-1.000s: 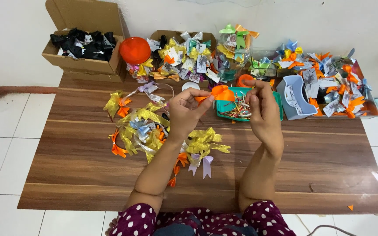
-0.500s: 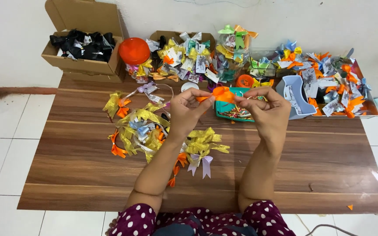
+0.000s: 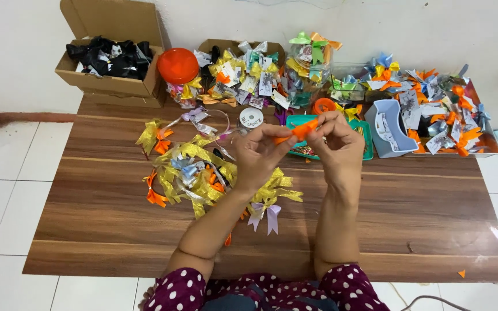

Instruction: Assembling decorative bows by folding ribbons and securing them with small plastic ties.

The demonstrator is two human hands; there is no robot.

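At the far left corner of the wooden table (image 3: 410,230), whose brown top shows long streaks of grain, a corrugated cardboard box (image 3: 110,86) stands with its flap up, filled with crumpled glossy black bows (image 3: 108,56). Just beside it sits a round, smooth orange lid (image 3: 178,65). Nearer the front, left of centre, a loose heap of shiny gold ribbon bows (image 3: 194,173) spreads over the wood, mixed with orange and pale lilac loops; a small lilac bow (image 3: 265,212) lies at the heap's near edge. A white spool of thin ribbon (image 3: 251,118) rests beyond the heap, toward the back edge.

Above the middle of the table the left hand (image 3: 259,156) is curled, thumb and fingertips pinching one end of a narrow satin orange ribbon (image 3: 302,131). The right hand (image 3: 335,144) meets it almost touching, its fingers bent and pinching the ribbon's other end, so the strip is bunched between the two hands, held up off the wood.

Behind the hands lies a flat teal tray (image 3: 366,151). To its right stands a pale blue plastic holder (image 3: 388,128) with angular walls, and along the back right edge a jumble of orange, blue and silver bows (image 3: 439,109) fills a shallow box.
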